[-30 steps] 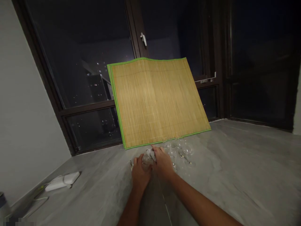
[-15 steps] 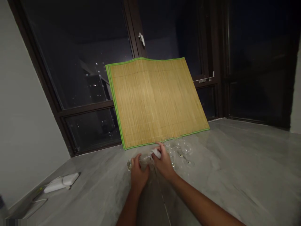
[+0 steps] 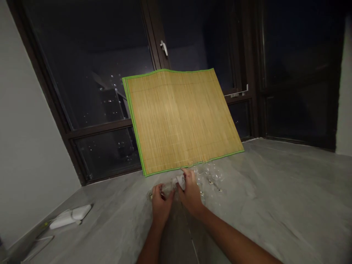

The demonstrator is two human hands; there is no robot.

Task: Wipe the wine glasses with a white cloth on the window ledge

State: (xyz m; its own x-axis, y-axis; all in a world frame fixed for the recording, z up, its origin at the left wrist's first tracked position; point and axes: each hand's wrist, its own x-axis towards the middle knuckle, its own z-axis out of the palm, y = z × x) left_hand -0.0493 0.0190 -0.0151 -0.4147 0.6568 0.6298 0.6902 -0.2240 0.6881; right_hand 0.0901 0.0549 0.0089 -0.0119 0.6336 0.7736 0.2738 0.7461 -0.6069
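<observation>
My left hand [image 3: 161,203] is closed around a clear glass piece [image 3: 167,189] near the sill's front edge. My right hand [image 3: 191,192] pinches a crumpled white cloth or tissue [image 3: 180,181] against the right end of that glass. Left of my left hand, another small clear glass item [image 3: 149,195] shows in part. Several clear glass items [image 3: 217,175] lie on the grey surface just right of my right hand; their exact shapes are hard to make out.
A bamboo mat [image 3: 181,121] with green edging leans against the dark window [image 3: 96,66] behind the glass. On the grey marbled surface [image 3: 264,198], a white device with a wrapped cord [image 3: 70,216] lies at the left.
The white cloth and my right hand have shifted slightly left along the glass. My left hand keeps its hold, and the camera view has moved a little.
</observation>
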